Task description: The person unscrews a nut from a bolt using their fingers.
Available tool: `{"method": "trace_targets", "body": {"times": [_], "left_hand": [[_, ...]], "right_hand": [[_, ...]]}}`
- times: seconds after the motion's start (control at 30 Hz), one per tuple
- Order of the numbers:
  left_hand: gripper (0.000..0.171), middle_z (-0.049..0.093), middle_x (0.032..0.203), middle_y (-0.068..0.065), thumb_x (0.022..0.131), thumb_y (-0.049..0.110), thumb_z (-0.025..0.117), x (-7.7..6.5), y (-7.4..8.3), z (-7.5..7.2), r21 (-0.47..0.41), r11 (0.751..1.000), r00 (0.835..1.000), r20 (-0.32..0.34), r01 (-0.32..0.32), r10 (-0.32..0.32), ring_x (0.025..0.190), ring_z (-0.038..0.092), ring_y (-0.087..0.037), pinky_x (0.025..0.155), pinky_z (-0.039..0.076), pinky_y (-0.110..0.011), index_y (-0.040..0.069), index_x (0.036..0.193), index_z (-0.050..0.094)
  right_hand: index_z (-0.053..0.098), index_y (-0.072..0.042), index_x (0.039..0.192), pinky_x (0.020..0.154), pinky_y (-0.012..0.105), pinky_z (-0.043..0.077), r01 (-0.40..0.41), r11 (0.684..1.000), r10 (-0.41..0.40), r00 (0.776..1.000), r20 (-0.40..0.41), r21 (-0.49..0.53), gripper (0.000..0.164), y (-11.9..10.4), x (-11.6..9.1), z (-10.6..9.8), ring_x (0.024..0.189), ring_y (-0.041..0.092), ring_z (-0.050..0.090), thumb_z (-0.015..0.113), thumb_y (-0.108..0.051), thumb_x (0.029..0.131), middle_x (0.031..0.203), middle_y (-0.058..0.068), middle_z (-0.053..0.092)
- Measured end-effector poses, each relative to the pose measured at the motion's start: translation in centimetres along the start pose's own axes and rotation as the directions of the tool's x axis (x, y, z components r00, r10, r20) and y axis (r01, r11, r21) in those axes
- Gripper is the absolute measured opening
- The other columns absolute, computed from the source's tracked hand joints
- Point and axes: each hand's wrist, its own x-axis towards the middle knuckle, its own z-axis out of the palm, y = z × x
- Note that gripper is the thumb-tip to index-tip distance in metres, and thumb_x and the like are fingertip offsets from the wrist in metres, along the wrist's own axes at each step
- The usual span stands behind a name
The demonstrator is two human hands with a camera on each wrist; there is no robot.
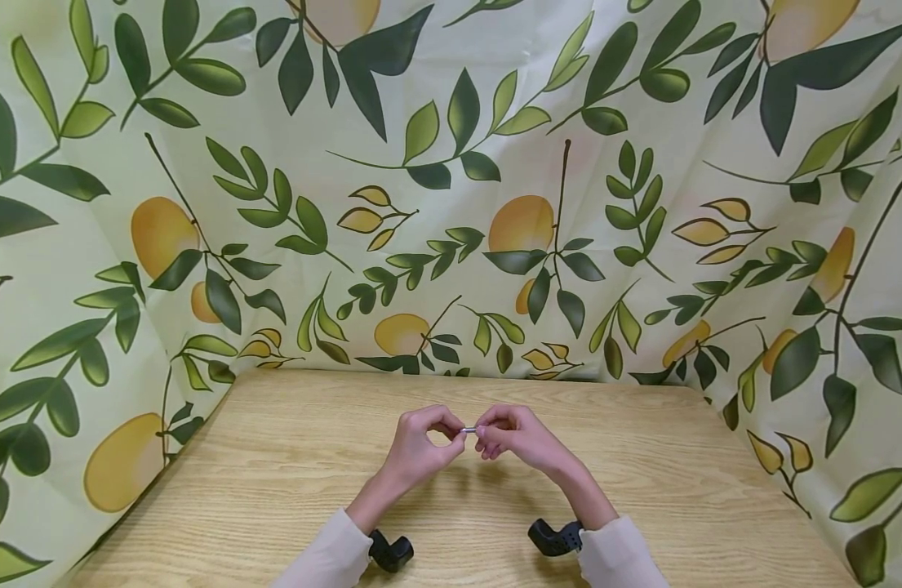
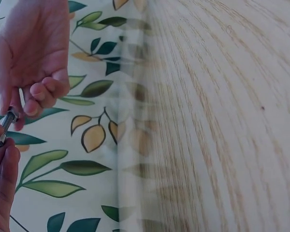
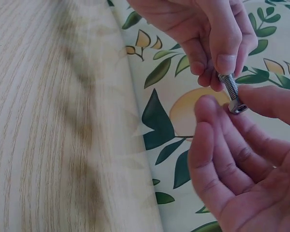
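Observation:
A small silver bolt (image 3: 229,87) with a threaded shank spans the short gap between both hands. My left hand (image 1: 414,449) pinches one end of it between thumb and fingertips. At the other end, my right hand (image 1: 520,441) pinches a hexagonal piece (image 3: 237,107) with thumb and index finger, its remaining fingers loosely bent. The head view shows the bolt lying nearly level above the table. Seen from the left wrist, the shank shows between the fingertips of the two hands, and part of the left-hand end is covered by fingers.
Beneath the hands is a light wood-grain table (image 1: 274,490). A cloth with leaves and orange fruit (image 1: 436,245) hangs behind it and along both sides. Black camera mounts (image 1: 390,551) sit at both wrists, by the light sleeves (image 1: 619,555).

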Motion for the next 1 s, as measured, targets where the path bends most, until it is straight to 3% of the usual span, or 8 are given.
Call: {"method": "trace_targets", "body": {"times": [0.2, 0.43, 0.73, 1.0], "left_hand": [[0.011, 0.076, 0.078, -0.007, 0.082, 0.000, 0.076, -0.01, 0.07, 0.06, 0.006, 1.000, 1.000, -0.005, 0.003, -0.003, 0.069, 0.070, -0.003, 0.069, 0.063, -0.023, 0.010, 0.084, 0.072], [0.012, 0.077, 0.078, -0.008, 0.080, -0.002, 0.076, -0.05, 0.00, 0.10, -0.003, 1.000, 1.000, -0.009, 0.002, -0.002, 0.069, 0.071, -0.004, 0.070, 0.063, -0.024, 0.010, 0.084, 0.073], [0.012, 0.076, 0.078, -0.007, 0.081, -0.001, 0.076, -0.02, -0.12, 0.17, -0.013, 1.000, 1.000, -0.010, -0.008, 0.008, 0.068, 0.071, -0.004, 0.069, 0.063, -0.025, 0.010, 0.084, 0.073], [0.014, 0.077, 0.079, -0.007, 0.080, -0.003, 0.077, -0.06, -0.25, 0.24, -0.016, 1.000, 1.000, -0.010, 0.001, -0.001, 0.068, 0.071, -0.005, 0.069, 0.063, -0.026, 0.010, 0.084, 0.073]], "right_hand": [[0.060, 0.010, 0.114, 0.075, 0.035, 0.063, 0.027, 1.000, -0.027, 0.999, -0.019, 0.011, 0.025, -0.01, 0.05, 0.03, 0.077, 0.014, 0.071, 0.065, -0.006, 0.096, 0.093, 0.020, 0.075], [0.066, 0.007, 0.110, 0.076, 0.033, 0.064, -0.037, 0.999, 0.038, 0.999, 0.008, -0.020, 0.029, 0.06, 0.04, -0.05, 0.078, 0.018, 0.072, 0.063, -0.021, 0.102, 0.092, 0.019, 0.075], [0.061, 0.008, 0.115, 0.074, 0.030, 0.062, 0.010, 1.000, -0.009, 1.000, -0.019, 0.005, 0.026, 0.06, 0.13, 0.01, 0.077, 0.014, 0.071, 0.067, -0.009, 0.097, 0.093, 0.021, 0.075], [0.066, 0.008, 0.112, 0.078, 0.042, 0.065, -0.009, 1.000, 0.009, 1.000, -0.002, -0.001, 0.028, 0.09, 0.09, -0.10, 0.077, 0.016, 0.072, 0.063, -0.019, 0.102, 0.093, 0.019, 0.075]]}}
